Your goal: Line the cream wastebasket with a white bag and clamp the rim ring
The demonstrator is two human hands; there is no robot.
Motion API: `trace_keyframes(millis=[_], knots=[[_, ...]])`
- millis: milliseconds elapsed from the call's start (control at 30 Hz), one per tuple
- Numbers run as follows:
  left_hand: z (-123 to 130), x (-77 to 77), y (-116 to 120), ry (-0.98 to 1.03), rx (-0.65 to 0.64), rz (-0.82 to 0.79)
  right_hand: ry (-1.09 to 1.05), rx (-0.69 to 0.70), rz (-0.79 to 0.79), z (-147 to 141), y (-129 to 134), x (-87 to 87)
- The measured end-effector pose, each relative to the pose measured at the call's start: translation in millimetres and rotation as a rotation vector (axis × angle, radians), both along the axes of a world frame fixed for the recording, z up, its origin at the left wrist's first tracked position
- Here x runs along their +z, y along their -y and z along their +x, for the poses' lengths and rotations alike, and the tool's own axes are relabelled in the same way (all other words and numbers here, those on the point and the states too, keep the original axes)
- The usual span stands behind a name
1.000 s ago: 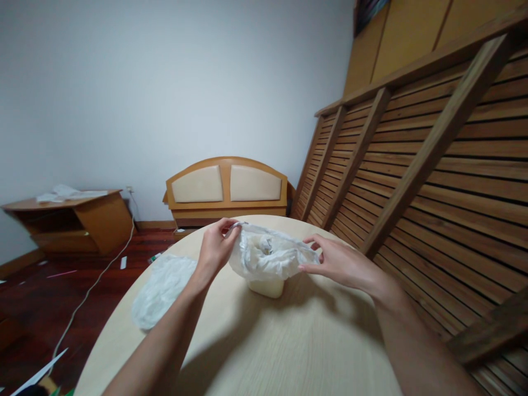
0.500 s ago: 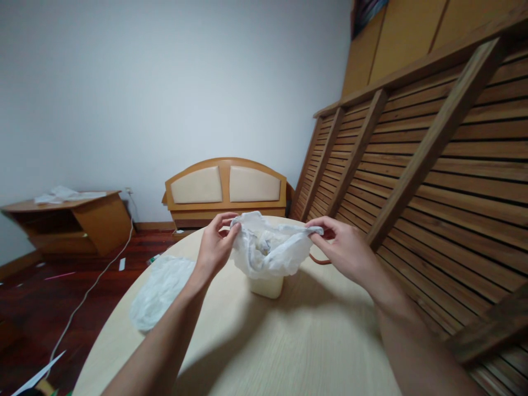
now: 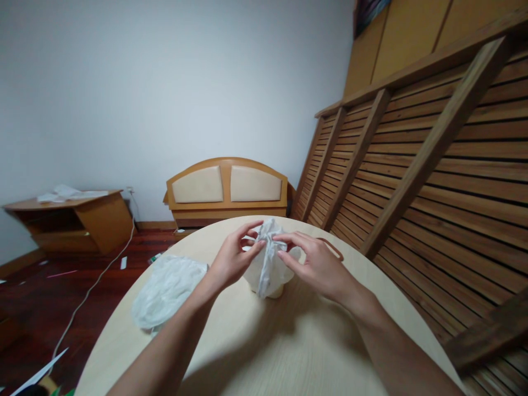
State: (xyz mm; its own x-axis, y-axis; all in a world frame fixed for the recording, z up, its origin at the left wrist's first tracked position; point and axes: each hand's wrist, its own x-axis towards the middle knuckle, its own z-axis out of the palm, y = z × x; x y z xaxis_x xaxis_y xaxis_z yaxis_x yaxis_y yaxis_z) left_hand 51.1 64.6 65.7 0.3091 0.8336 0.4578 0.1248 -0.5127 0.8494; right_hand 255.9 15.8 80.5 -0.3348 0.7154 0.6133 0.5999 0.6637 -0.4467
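A thin white plastic bag (image 3: 267, 269) covers a pale container (image 3: 275, 292) on the round light wood table (image 3: 322, 341). My left hand (image 3: 237, 254) pinches the gathered top edge of the bag from the left. From the right, my right hand (image 3: 310, 261) pinches the same gathered edge, close to the left fingertips. The bag's rim is bunched between both hands, and its folds hang over the container's front. What lies inside the bag is hidden.
A crumpled whitish plastic bag (image 3: 169, 291) lies at the table's left. A brown strap-like loop (image 3: 333, 248) rests behind my right hand. Slatted wood panels (image 3: 412, 165) lean at the right; a headboard (image 3: 226, 187) stands beyond, and a low desk (image 3: 82, 225) at the left.
Both hands have moved inward from the bag's spread sides. The open rim is now drawn together at the middle, and more of the brown loop shows.
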Motion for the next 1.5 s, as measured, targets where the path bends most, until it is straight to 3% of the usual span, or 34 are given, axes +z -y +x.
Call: trace_keyframes(millis=[300,500,667,867,1100,1200,1333,1500], knots=[[5.3,-0.1,6.0,-0.001,-0.07,-0.008,0.057,-0.099,0.001,-14.6,-2.4,-11.0],[6.5,2.0,13.4,0.036,-0.225,-0.058,-0.034,-0.164,0.034,-11.0,-9.2,-14.0],[3.5,2.8,17.0,-0.111,-0.207,0.111,-0.053,-0.192,0.066,-3.7,-10.2,-12.1],[-8.9,6.5,18.1,-0.291,-0.28,0.29,-0.107,-0.196,0.102,2.4,-10.1,-5.5],[-4.7,7.1,26.3,-0.602,-0.077,0.701,-0.209,-0.298,0.086,11.2,-12.7,-0.9],[-3.8,6.7,24.8,-0.721,0.041,0.78,-0.23,-0.298,0.061,14.9,-16.0,-2.2],[-6.3,7.0,17.3,-0.714,0.14,0.695,-0.212,-0.277,0.036,16.4,-19.2,-3.8],[-7.0,7.9,10.0,-0.342,0.192,0.421,-0.174,-0.158,0.096,14.5,-17.5,-4.6]])
